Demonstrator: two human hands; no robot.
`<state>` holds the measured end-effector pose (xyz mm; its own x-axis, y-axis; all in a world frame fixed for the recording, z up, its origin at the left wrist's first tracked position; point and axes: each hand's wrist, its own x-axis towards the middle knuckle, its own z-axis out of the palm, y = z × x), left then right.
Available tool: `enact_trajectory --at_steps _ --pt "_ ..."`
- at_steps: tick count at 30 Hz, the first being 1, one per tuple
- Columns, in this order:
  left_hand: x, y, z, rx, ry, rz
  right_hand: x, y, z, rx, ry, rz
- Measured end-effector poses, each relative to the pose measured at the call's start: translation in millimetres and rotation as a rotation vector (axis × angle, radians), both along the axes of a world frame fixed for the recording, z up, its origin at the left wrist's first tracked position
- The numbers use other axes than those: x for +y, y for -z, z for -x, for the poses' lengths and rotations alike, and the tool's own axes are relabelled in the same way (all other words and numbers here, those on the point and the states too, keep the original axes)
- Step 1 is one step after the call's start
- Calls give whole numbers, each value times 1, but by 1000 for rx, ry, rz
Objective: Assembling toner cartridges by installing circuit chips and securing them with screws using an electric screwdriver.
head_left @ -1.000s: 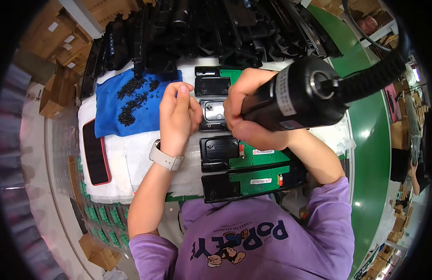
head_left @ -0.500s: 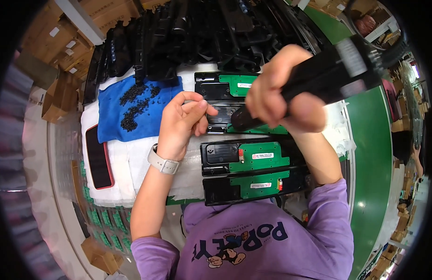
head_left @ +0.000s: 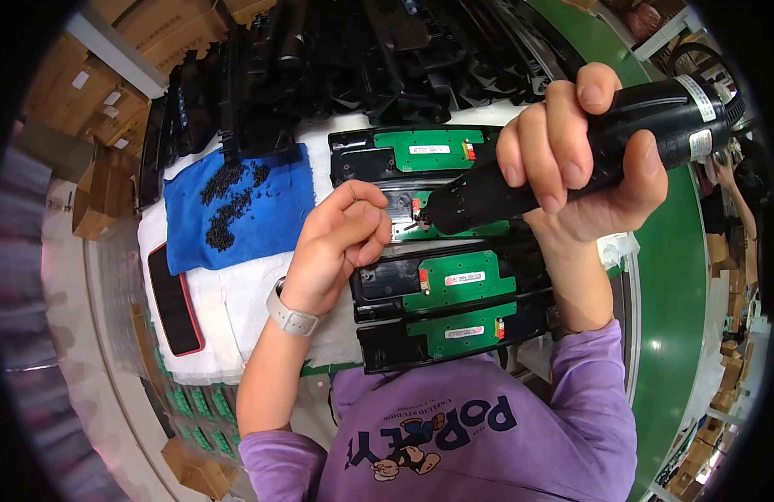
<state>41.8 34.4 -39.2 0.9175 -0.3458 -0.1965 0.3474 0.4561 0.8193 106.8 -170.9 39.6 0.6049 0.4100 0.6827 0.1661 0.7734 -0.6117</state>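
Head view, left to right. A black phone in a red case (head_left: pixel 174 299) lies on the white padded work surface (head_left: pixel 236 309). Just beside it, a blue cloth (head_left: pixel 270 213) carries a scatter of small black screws (head_left: pixel 224 205).

The left hand (head_left: pixel 337 251), with a pale watch strap at the wrist, rests near the left end of the second tray. Its thumb and fingertips (head_left: pixel 372 219) are pinched together; whether a screw sits between them cannot be told.

Four long black plastic housings (head_left: pixel 379 284) lie side by side, each fitted with a green circuit board (head_left: pixel 458 289) (white label and a small red component on each). Stacked black plastic parts (head_left: pixel 362 50) fill the area beyond them.

The right hand (head_left: pixel 584 159) is clamped around the body of a black electric screwdriver (head_left: pixel 571 146), fingers wrapped over the top and thumb beneath. The tool is tilted, its tip (head_left: pixel 420 219) down at the second housing's board, just beside the left fingertips. A green conveyor belt (head_left: pixel 676 293) runs along the right.
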Motion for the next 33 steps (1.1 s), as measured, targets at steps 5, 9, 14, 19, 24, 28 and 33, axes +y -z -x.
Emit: enact_trajectory --at_steps 5,9,14,19,24,28,33 --pt "0 -1 0 21 32 76 -1 2 4 -12 36 -9" --pt "-3 -2 3 2 60 42 -2 6 5 10 79 -27" --pt "-4 -4 5 -77 67 -109 -1 10 8 34 82 -11" --pt "-7 -3 6 -118 89 -187 -1 12 9 77 30 25" --pt "-14 -3 10 -155 108 -244 -1 8 12 170 79 121" --pt "-14 -12 9 -139 91 -264 -9 7 11 431 151 -93" --pt "-13 2 1 -233 -197 -335 -50 18 10 159 197 115"
